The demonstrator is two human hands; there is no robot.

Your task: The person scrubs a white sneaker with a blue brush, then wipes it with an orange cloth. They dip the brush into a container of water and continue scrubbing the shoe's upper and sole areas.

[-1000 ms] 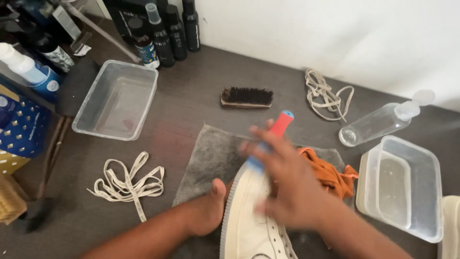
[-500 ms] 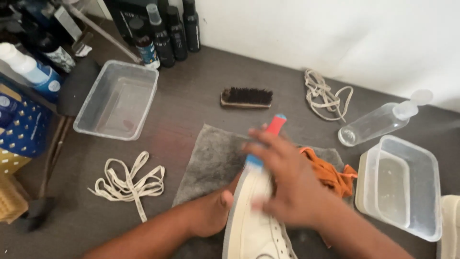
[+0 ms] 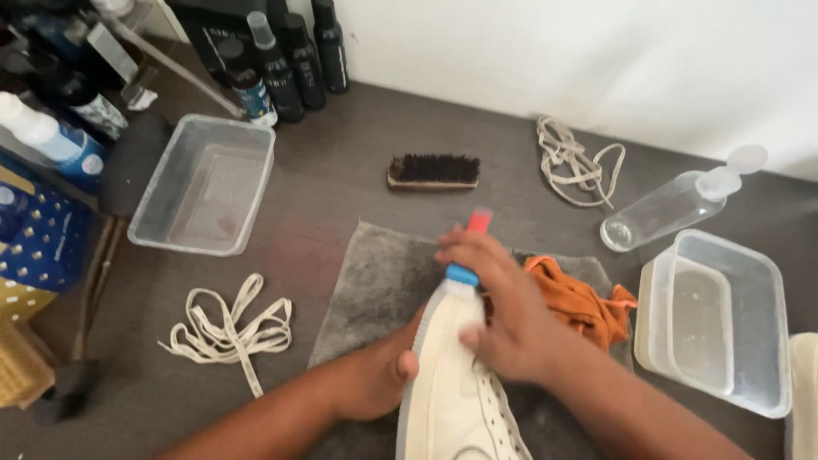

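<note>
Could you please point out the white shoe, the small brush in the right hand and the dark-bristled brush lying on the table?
white shoe (image 3: 452, 383): head view, on its toe leather.
small brush (image 3: 464, 274): head view, on its blue collar.
dark-bristled brush (image 3: 433, 169): head view, on its bristles.

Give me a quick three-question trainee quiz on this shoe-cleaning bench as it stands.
1. True or false: the right hand holds a small brush against the white shoe.
2. Which lies nearest the wooden brush? A) grey mat B) orange cloth C) lying clear bottle
3. What does the left hand touch?

Key: 1 true; 2 A; 3 the shoe's side.
</note>
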